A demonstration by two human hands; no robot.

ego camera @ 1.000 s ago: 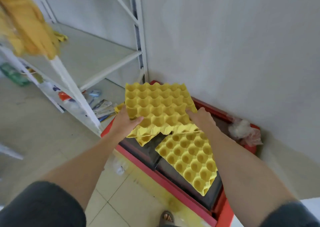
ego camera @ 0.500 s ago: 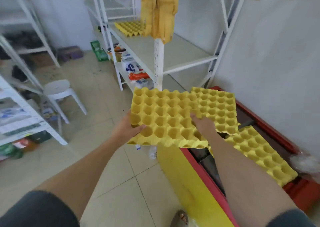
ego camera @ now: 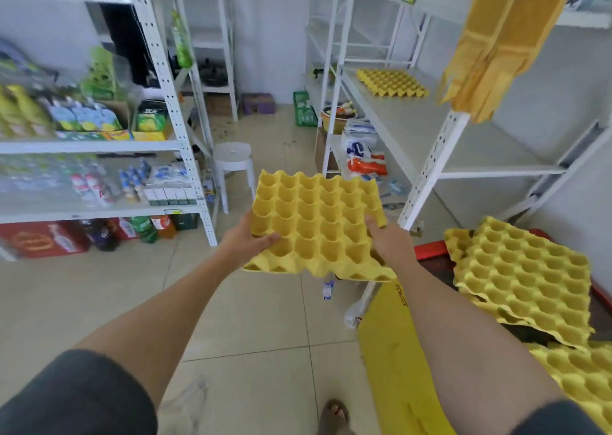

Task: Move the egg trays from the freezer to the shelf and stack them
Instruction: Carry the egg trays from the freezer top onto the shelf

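A yellow egg tray [ego camera: 318, 222] is held flat in front of me over the floor. My left hand [ego camera: 246, 240] grips its left edge, thumb on top. My right hand [ego camera: 390, 240] grips its right edge. More yellow egg trays [ego camera: 523, 275] lie on the red and yellow freezer [ego camera: 397, 335] at the lower right, another [ego camera: 583, 378] near the frame's corner. One egg tray [ego camera: 392, 82] lies on the white shelf [ego camera: 430, 126] at the upper right.
A yellow cloth [ego camera: 496, 40] hangs from the shelf's upper level. A white stool [ego camera: 231, 159] stands on the tiled floor ahead. A stocked rack [ego camera: 99, 143] fills the left side. Bags and a green crate [ego camera: 303, 110] sit under the right shelf.
I have turned left, away from the freezer and wall. The tray held in both hands has come off the freezer and now hangs over the open floor, facing the shelves.
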